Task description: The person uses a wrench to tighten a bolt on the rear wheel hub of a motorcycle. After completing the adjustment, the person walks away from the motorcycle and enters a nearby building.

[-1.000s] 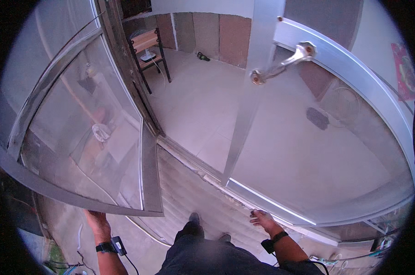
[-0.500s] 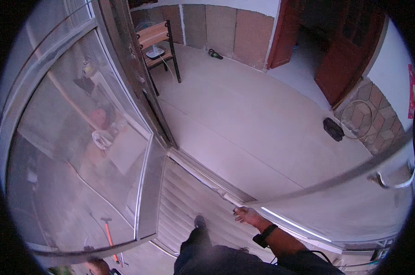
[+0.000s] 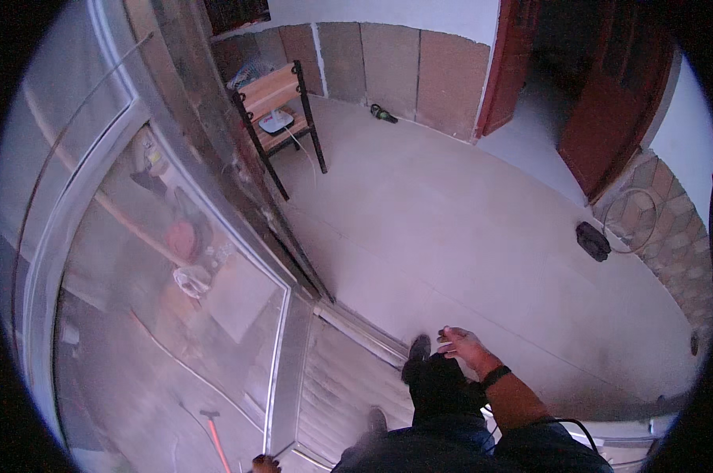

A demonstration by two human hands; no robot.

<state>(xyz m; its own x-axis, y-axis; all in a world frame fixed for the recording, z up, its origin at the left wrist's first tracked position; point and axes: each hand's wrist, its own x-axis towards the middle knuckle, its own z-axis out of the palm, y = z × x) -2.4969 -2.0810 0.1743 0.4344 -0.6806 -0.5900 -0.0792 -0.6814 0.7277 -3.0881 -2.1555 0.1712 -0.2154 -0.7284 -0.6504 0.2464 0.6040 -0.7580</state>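
Observation:
My right hand hangs over the doorway, above my right leg, with its fingers loosely bent and a gap between them; I see nothing held in it. A dark band circles that wrist. Only a small part of my left hand shows at the lower rim, by the bottom end of the metal frame of a glass door. Its fingers are mostly cut off, so whether they grip the frame is unclear. One dark shoe is at the threshold; the other stands on the ribbed step.
A wooden chair with a black frame carries a small white fan. Beyond it, a green-black tool lies by the tiled wall. A dark bundle and a hoop are near the red door. A red-handled tool shows through the glass.
I have stepped forward, one foot reaching the threshold. My right hand has moved away from the right door leaf, which has slid down out of most of the view. My left hand is now beside the glass door's frame.

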